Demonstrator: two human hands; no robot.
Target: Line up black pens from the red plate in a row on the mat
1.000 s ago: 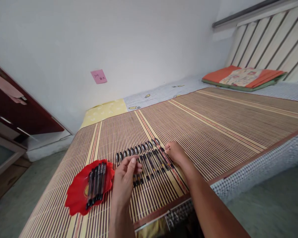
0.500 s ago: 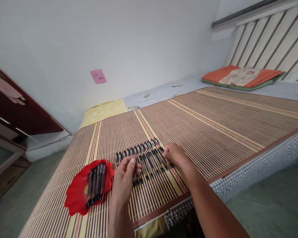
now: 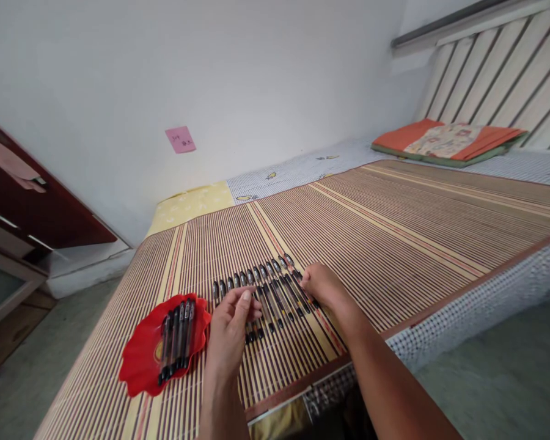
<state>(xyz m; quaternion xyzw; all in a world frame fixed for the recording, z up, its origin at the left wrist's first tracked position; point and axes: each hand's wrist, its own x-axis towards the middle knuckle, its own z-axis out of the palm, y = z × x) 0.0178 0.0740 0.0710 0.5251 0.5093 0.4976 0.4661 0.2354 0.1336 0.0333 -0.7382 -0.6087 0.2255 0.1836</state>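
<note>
A slanting row of black-capped pens [image 3: 264, 292] with clear barrels lies side by side on a striped bamboo mat [image 3: 385, 244]. My left hand [image 3: 231, 318] hovers over the left part of the row, fingers loosely curled and the thumb a little apart, with no pen visible in it; it hides several barrels. At the right end of the row, my right hand [image 3: 324, 287] rests on its side with bent fingers closed at the last pen [image 3: 299, 278]; its fingertips are mostly hidden. Left of my left hand, a red scalloped plate [image 3: 137, 348] holds several more pens [image 3: 178, 339].
The mat covers a bed with checked bedding [image 3: 444, 333] hanging at the front edge. A folded orange and floral quilt [image 3: 440, 140] lies at the far right by a slatted white headboard [image 3: 504, 67]. A pink note [image 3: 180, 140] is on the wall.
</note>
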